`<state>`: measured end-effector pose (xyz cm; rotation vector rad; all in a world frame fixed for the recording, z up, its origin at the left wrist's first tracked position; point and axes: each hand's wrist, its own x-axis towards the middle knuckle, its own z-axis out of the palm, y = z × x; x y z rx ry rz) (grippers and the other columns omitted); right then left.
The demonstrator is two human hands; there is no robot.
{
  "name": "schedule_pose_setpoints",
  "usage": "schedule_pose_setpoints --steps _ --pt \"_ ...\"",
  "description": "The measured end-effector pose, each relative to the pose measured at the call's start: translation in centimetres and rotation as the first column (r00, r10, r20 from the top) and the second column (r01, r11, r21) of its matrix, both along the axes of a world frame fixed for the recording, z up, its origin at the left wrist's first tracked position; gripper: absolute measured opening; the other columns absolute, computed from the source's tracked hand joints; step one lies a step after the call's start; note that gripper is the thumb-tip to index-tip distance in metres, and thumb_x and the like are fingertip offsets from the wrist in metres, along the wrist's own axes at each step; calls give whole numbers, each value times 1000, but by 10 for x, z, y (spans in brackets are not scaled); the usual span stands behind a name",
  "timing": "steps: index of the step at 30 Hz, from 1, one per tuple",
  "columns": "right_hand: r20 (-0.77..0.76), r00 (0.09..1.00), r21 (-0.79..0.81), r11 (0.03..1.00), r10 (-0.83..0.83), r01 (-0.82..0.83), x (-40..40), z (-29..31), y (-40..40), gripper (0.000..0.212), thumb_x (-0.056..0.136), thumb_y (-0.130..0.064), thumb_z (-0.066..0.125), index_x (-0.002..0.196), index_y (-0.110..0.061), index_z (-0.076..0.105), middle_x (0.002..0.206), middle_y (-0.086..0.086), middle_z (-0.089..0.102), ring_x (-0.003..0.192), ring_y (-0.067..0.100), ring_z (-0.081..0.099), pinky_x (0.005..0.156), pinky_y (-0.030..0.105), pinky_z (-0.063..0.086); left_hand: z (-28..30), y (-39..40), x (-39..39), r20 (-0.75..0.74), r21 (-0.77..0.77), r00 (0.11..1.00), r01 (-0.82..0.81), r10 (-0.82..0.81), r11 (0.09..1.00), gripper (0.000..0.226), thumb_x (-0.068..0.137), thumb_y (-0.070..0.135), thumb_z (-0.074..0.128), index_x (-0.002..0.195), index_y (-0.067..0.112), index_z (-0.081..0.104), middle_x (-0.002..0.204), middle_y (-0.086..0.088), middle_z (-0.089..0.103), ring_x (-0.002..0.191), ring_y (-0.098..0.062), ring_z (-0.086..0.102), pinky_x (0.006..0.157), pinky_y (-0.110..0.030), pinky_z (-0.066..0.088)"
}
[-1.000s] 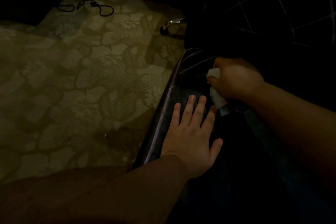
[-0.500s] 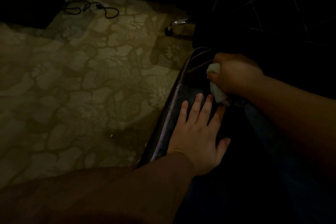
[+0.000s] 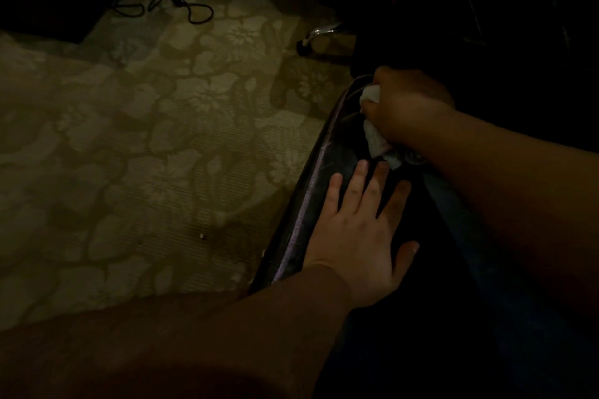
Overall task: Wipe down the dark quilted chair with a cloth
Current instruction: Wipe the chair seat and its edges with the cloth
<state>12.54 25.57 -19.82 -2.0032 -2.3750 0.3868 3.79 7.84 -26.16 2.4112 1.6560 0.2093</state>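
Right hand [image 3: 408, 107], fist clutching the cloth [image 3: 376, 139], edges toward the chair's [image 3: 311, 201] far rim; left hand [image 3: 359, 243] stays flat, fingers spread; wiping continues.

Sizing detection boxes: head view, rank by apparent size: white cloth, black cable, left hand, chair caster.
1. left hand, inflated by nearness to the camera
2. black cable, by its spread on the carpet
3. white cloth, partly hidden in the right hand
4. chair caster
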Motion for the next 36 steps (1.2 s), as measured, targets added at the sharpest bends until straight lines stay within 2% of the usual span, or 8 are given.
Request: schedule_pose_setpoints --steps 3,6,10,16,22,27,30,36 --pt "45 999 2 1000 -28 28 -8 0 8 31 98 -35 54 121 -15 57 123 12 59 106 31 57 75 31 38 0 1 -1 7 2 1000 5 -5 1000 78 101 62 28 164 22 5 171 -13 -9 155 -34 -20 121 -54 -18" --pt "15 995 -19 995 94 -94 -8 1 -3 29 95 -39 57 115 -18 59 111 7 58 91 21 51 70 29 37 -1 -2 -1 -12 2 1000 0 0 1000 78 102 62 27 164 21 3 171 -15 -5 155 -36 -19 120 -54 -19" --pt "89 969 -33 973 231 -229 -10 4 -10 27 92 -39 60 107 -17 61 102 4 59 88 21 54 69 29 41 -2 -2 0 12 -11 1000 -7 8 1000 78 102 62 30 164 22 5 171 -15 2 155 -35 -15 120 -53 -21" --pt "73 980 3 983 184 -185 -22 -5 4 28 97 -32 58 117 -14 64 118 11 62 102 29 60 74 28 44 -5 3 0 -8 6 1000 8 -8 1000 78 100 62 32 164 23 9 171 -12 -1 156 -34 -10 121 -54 -18" --pt "-17 972 -51 971 233 -234 -7 11 -28 31 92 -42 63 116 -23 63 107 -1 60 93 16 54 72 29 42 2 -3 1 -46 -53 999 -8 5 999 76 102 62 28 164 22 10 170 -12 6 156 -37 -4 122 -55 -16" --pt "-274 957 120 984 -92 129 39 17 -104 30 90 -45 65 115 -30 61 104 -1 66 92 20 64 75 38 56 6 1 -1 -98 -102 994 40 -50 994 74 103 64 18 164 30 -5 171 -6 -15 153 -33 -25 121 -59 -12" --pt "-429 881 34 972 -198 235 74 15 -166 26 87 -43 71 109 -33 62 96 -3 67 85 15 65 74 39 58 13 10 2 -204 -142 977 38 -67 989 76 103 62 21 162 28 -12 169 -9 -20 154 -35 -23 122 -61 -9" --pt "-532 752 -66 904 -390 422 125 33 -249 18 89 -39 70 104 -37 60 93 -12 65 84 5 63 69 28 53 54 -3 24 -307 -135 951 -19 -24 991 67 107 49 32 164 29 2 170 -13 -12 155 -41 -9 122 -62 -4"
